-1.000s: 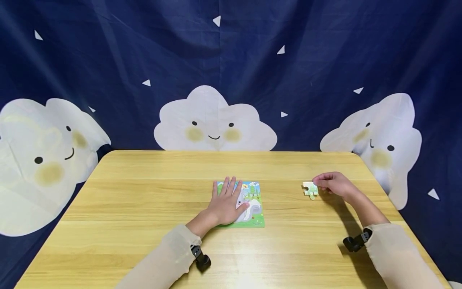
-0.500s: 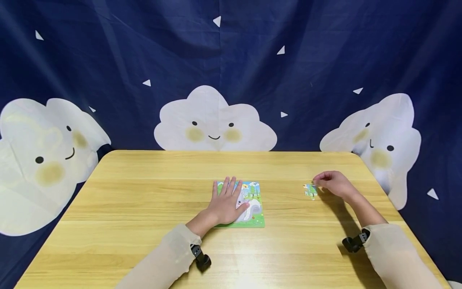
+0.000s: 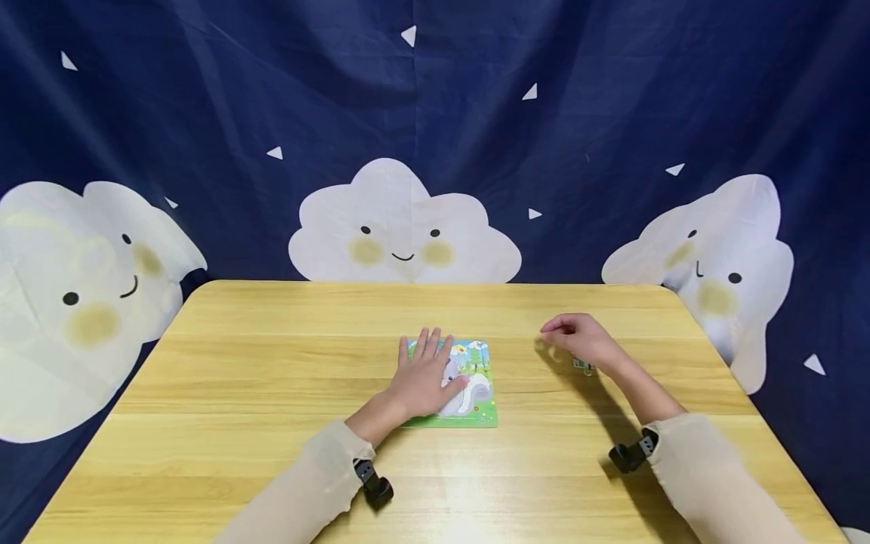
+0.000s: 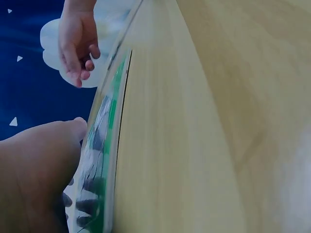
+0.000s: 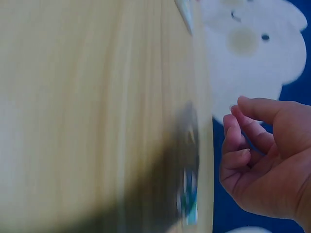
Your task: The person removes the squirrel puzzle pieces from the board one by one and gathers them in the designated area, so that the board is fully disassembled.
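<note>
My left hand [image 3: 418,381] lies flat with spread fingers on a jigsaw puzzle [image 3: 479,412] that shows a grey-and-white cartoon animal on green grass. Its palm and fingers cover the puzzle's left half. To the right, my right hand [image 3: 584,340] hovers above the table with loosely bent fingers. In the right wrist view nothing shows between the thumb and fingertips of that right hand [image 5: 267,155]. A small puzzle piece [image 3: 582,366] rests on the table below it, mostly hidden by the hand in the head view. The right wrist view shows this piece [image 5: 188,199] blurred, in the hand's shadow.
The wooden table [image 3: 306,363] reaches back to a dark blue curtain [image 3: 469,98] printed with white clouds. Its rounded far edge lies beyond both hands. Each wrist wears a small black camera, such as the right camera [image 3: 633,453].
My right hand has let go of the puzzle piece's upper corner and moved left over it. The piece has stayed on the table. My left hand keeps its place on the puzzle.
</note>
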Demonstrator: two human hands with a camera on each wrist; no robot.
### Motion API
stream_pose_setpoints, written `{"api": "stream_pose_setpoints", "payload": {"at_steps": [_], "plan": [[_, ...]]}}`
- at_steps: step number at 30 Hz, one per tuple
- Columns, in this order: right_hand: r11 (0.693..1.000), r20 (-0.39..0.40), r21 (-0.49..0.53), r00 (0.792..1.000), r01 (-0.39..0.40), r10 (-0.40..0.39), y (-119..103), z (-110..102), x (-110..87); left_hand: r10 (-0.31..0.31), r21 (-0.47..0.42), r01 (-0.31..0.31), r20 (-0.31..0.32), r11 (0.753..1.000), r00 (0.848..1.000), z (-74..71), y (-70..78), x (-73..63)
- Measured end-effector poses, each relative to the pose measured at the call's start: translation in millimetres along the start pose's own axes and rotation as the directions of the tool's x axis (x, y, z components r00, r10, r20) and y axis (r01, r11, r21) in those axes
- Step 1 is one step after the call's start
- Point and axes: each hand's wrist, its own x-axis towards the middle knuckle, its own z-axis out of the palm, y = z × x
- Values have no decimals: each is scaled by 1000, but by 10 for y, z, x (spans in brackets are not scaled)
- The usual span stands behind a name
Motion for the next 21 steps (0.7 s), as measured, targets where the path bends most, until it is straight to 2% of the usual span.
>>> {"api": "stream_pose_setpoints", "payload": {"at_steps": [4, 10, 16, 21], "plan": [[999, 18, 6, 999, 33, -33, -124, 268, 97, -9, 34, 9, 1, 999, 1000, -49, -66, -63], [998, 58, 26, 997, 56, -58, -326, 680, 146, -66, 54, 65, 24, 996, 998, -94, -176, -191], [995, 23, 49, 996, 85, -86, -481, 981, 181, -72, 7, 72, 8, 997, 997, -74, -229, -263], [998, -8, 36, 999, 51, -51, -517, 1126, 220, -87, 13, 87, 14, 996, 996, -30, -239, -262]]}}
